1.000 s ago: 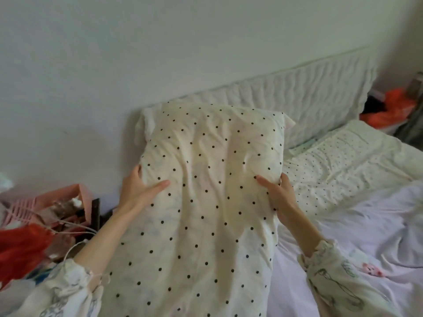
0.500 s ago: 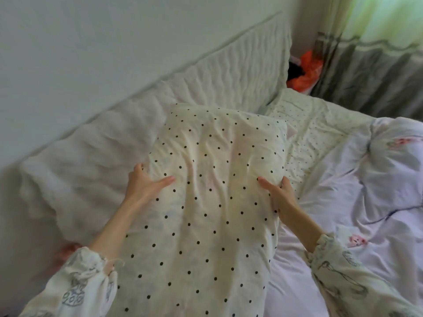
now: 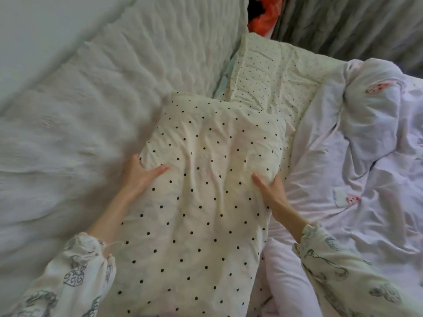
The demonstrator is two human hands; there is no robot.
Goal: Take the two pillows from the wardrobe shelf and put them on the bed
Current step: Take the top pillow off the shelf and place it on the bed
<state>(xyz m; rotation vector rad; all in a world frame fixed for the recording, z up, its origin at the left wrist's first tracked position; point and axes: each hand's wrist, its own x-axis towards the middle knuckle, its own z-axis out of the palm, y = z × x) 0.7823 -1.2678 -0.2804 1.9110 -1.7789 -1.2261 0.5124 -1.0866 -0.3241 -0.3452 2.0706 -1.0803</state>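
Note:
I hold a cream pillow with black dots (image 3: 201,202) in front of me, lengthwise, over the head of the bed. My left hand (image 3: 140,173) grips its left edge, thumb on top and fingers behind. My right hand (image 3: 271,193) grips the right edge the same way. A second pillow with smaller dots (image 3: 270,81) lies flat on the bed (image 3: 320,225) just beyond, by the headboard. Whether the held pillow touches the mattress is hidden.
A padded white headboard (image 3: 96,106) runs along the left against the wall. A crumpled pale lilac duvet (image 3: 370,156) with pink prints covers the right of the bed. An orange object (image 3: 261,21) and a grey curtain (image 3: 343,24) sit at the far end.
The pillow and both hands have travelled rightwards along the headboard and lower toward the bed. The bedside clutter on the left has left the view. The grips are unchanged.

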